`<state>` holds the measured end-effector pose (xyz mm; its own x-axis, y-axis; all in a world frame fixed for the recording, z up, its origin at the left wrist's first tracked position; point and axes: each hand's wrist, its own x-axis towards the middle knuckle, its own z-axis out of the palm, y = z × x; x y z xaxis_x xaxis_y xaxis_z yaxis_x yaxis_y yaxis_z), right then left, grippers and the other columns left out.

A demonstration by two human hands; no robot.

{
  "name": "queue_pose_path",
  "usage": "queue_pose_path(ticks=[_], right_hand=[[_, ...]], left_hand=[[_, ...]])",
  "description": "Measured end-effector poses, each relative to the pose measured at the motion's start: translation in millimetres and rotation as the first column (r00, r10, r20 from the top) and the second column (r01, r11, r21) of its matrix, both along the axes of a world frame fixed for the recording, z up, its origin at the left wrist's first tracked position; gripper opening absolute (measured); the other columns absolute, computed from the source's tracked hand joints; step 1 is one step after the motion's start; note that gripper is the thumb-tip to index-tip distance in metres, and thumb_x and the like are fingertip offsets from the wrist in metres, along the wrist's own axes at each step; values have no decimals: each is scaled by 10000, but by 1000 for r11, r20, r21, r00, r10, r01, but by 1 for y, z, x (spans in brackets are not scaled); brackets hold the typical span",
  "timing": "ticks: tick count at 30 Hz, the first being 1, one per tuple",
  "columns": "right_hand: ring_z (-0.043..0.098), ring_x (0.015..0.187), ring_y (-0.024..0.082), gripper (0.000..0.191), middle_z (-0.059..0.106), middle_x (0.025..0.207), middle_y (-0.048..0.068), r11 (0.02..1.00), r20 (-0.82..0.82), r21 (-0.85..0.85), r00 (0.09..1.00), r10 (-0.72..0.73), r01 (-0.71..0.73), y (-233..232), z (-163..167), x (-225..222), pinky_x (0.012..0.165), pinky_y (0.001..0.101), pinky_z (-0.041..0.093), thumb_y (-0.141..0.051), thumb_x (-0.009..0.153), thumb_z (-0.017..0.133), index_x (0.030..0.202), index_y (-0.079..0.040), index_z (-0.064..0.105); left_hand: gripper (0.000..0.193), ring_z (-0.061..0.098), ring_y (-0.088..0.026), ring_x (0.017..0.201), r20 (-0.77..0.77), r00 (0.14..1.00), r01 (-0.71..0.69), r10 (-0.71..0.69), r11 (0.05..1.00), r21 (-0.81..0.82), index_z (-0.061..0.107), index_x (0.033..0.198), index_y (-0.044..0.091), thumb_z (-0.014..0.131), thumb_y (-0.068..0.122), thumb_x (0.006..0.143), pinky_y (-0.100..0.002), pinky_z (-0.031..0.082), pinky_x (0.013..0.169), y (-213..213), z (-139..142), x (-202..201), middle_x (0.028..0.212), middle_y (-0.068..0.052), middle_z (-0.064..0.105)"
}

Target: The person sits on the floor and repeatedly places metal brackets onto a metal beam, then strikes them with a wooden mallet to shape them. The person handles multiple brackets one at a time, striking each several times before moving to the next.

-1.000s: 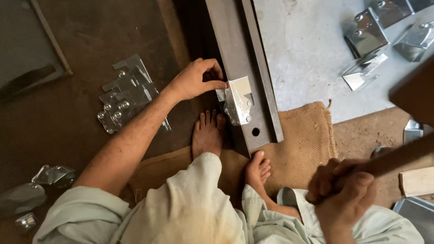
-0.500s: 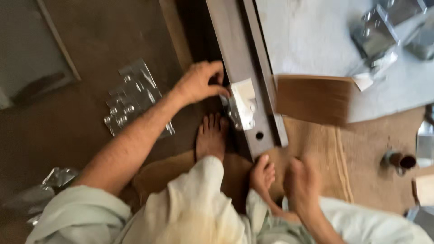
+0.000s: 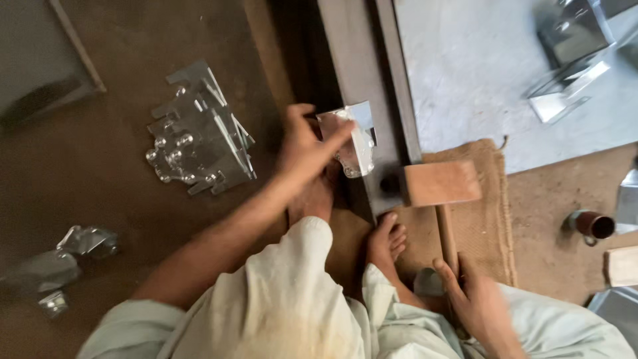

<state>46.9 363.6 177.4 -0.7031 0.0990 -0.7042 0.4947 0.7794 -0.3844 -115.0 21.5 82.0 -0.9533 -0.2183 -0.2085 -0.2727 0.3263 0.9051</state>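
My left hand (image 3: 307, 149) holds a shiny bent sheet-metal piece (image 3: 354, 141) against the dark steel beam (image 3: 355, 73) that runs away from me on the floor. My right hand (image 3: 475, 302) grips the handle of a wooden mallet (image 3: 441, 183). The mallet's block head rests low by the near end of the beam, just right of the metal piece. My two bare feet (image 3: 385, 239) sit at the beam's near end, on a burlap sack (image 3: 478, 219).
A stack of flat cut metal blanks (image 3: 198, 143) lies left of my hand. Crumpled metal scraps (image 3: 63, 262) are at the lower left. Folded metal pieces (image 3: 571, 46) lie on a grey sheet (image 3: 478, 73) at upper right. A small dark cup (image 3: 591, 225) stands right.
The mallet has swung down from the right and its head now sits beside the beam's end. My left hand has shifted its grip on the metal piece.
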Motion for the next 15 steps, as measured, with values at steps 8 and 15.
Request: queue_pose_path(ticks=[8, 15], right_hand=[[604, 1195, 354, 444, 634, 1335, 145, 900, -825, 100, 470, 314, -425, -106, 106, -124, 1009, 447, 486, -50, 874, 750, 1294, -56, 609], [674, 1057, 258, 436, 731, 1140, 108, 892, -629, -190, 748, 210, -410, -100, 67, -139, 930, 335, 532, 129, 777, 639, 1162, -65, 711]], left_hand=[[886, 769, -200, 1001, -224, 923, 302, -312, 950, -79, 276, 1522, -2, 824, 246, 871, -345, 586, 937, 11, 104, 14, 1128, -62, 735], [1049, 546, -351, 1348, -306, 866, 374, -395, 919, -128, 211, 1603, 38, 887, 276, 837, -445, 458, 1154, -25, 121, 34, 1532, -196, 496]])
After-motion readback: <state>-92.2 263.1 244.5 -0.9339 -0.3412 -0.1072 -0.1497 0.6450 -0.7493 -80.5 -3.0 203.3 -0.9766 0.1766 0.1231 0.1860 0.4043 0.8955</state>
